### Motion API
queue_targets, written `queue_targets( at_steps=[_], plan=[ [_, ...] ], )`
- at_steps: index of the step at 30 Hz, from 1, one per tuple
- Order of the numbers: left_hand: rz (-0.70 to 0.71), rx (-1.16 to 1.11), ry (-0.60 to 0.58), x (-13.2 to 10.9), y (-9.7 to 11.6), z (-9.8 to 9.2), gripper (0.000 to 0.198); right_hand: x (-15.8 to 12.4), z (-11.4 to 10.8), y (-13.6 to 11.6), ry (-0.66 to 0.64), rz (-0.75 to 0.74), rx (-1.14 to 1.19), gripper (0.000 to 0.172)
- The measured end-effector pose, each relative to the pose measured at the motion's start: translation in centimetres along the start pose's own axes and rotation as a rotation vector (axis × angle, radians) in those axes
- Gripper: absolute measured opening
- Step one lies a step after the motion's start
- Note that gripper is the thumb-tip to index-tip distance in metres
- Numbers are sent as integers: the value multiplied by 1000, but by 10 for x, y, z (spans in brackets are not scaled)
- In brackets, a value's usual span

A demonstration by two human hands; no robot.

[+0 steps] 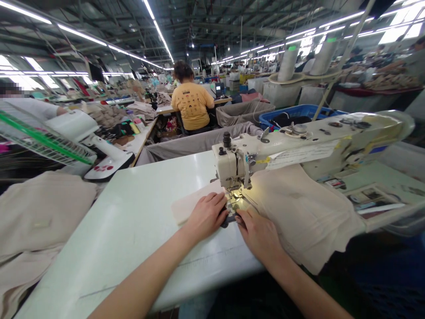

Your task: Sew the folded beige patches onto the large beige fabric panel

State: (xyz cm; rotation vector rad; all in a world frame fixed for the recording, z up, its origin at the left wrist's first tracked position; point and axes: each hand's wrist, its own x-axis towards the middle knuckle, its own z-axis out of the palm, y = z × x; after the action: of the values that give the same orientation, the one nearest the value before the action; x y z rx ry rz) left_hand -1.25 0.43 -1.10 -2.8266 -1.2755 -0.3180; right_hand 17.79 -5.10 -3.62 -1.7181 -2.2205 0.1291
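Observation:
A cream sewing machine stands on the pale table, its lamp lighting the needle area. My left hand lies with fingers stretched over a cream fabric strip, just left of the presser foot. Close to the front right of the needle, my right hand has its fingers curled and thumb pressed in at the edge of a larger cream fabric piece. That piece spreads under the machine arm and droops over the table's front edge. The fingertips of both hands are partly hidden.
More cream fabric is heaped at the left. Behind it are a white fan and a wire rack with a green edge. A blue basket and thread cones stand beyond the machine. A person in a yellow shirt sits ahead.

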Motion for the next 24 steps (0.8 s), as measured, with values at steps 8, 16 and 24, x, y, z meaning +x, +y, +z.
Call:
queue_targets(
  at_steps=[8, 16, 24],
  plan=[
    [42, -155, -66, -19, -4, -18, 41, -2, -1, 2, 39, 36, 57, 21],
    [-522, 304, -235, -25, -14, -27, 29, -13, -5, 20, 151, 29, 318, 31],
    [-639, 324, -289, -32, -4, -34, 33, -18, -16, 26, -1, -116, 380, 49]
  ],
)
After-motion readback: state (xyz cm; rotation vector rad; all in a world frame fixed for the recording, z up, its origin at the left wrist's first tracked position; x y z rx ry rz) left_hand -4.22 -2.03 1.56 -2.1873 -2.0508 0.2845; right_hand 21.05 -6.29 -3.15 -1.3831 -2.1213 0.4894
